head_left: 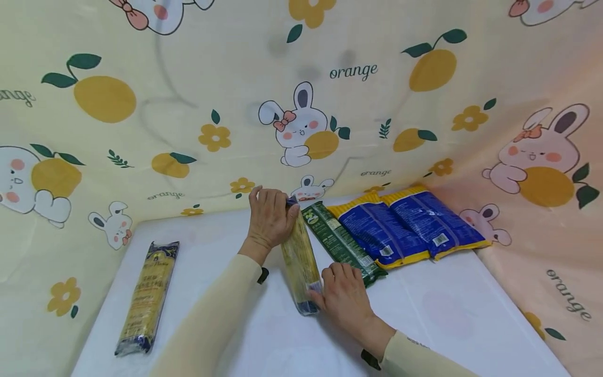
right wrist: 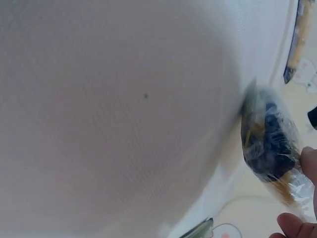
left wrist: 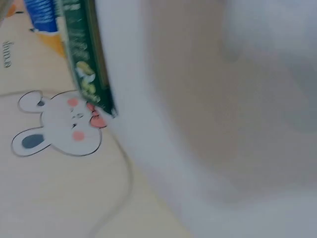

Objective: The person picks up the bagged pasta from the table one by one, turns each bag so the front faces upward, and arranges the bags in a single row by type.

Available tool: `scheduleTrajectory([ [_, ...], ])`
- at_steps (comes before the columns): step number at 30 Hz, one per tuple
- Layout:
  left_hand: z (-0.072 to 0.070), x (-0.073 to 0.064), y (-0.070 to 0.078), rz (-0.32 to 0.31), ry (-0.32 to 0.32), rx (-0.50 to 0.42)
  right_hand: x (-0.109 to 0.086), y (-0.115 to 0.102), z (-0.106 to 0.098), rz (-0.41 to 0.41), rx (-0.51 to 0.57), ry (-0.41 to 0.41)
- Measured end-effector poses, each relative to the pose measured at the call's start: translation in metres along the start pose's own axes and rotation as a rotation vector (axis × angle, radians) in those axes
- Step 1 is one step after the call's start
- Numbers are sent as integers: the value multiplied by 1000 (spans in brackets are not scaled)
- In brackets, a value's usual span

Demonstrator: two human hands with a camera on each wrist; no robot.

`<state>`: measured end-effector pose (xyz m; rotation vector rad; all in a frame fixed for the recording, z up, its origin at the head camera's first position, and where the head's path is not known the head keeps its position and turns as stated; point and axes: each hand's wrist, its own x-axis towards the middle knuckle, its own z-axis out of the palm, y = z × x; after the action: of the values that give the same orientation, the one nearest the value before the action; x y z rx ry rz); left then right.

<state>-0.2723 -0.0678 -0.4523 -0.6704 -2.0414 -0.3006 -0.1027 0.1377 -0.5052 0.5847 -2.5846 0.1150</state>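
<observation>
A clear, long pack of spaghetti (head_left: 300, 256) with dark blue ends slants over the middle of the white table. My left hand (head_left: 270, 219) grips its far end, fingers curled over the top and thumb along the side. At the near end, my right hand (head_left: 347, 298) pinches the wrapper's right edge. Up close in the right wrist view, the pack's crinkled blue end (right wrist: 270, 141) lies beside my thumb (right wrist: 309, 166) and fingertips. A green noodle packet (head_left: 344, 243) rests just right of the spaghetti. The left wrist view shows no hand, only the green packet's end (left wrist: 89, 74).
Two blue and yellow bags (head_left: 383, 228) lie side by side at the back right, close against the green packet. Another spaghetti pack (head_left: 149, 298) lies at the table's left. A patterned cloth (head_left: 226, 68) with rabbits and oranges hangs behind the white table (head_left: 438, 314).
</observation>
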Motion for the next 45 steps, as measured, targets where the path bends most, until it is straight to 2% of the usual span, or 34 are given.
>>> scheduleTrajectory([
  [4, -6, 6, -2, 59, 64, -1, 1, 0, 3, 6, 28, -17],
  [11, -14, 8, 4, 73, 56, -28, 3, -3, 6, -10, 74, 10],
  [14, -21, 10, 13, 38, -12, -24, 2, -4, 7, -5, 87, 26],
  [19, -39, 20, 34, -100, -190, 25, 4, -2, 7, -9, 87, 61],
  [22, -49, 30, 44, -155, -233, 56, 8, 0, 7, -13, 77, 94],
  [28, -62, 45, 53, -204, -196, 59, 14, -3, 9, -29, 13, 159],
  [33, -65, 45, 55, -202, -168, 96, 14, -9, 11, -48, -2, 178],
  [37, -67, 42, 52, -174, -159, 110, 12, -11, 10, -65, -10, 179],
  [40, -69, 38, 47, -153, -173, 63, 11, -10, 10, -89, 5, 195],
  [43, -74, 34, 39, -155, -203, -42, 9, -7, 12, -100, 60, 216],
  [45, -78, 31, 32, -170, -249, -121, 8, -5, 12, -96, 80, 212],
])
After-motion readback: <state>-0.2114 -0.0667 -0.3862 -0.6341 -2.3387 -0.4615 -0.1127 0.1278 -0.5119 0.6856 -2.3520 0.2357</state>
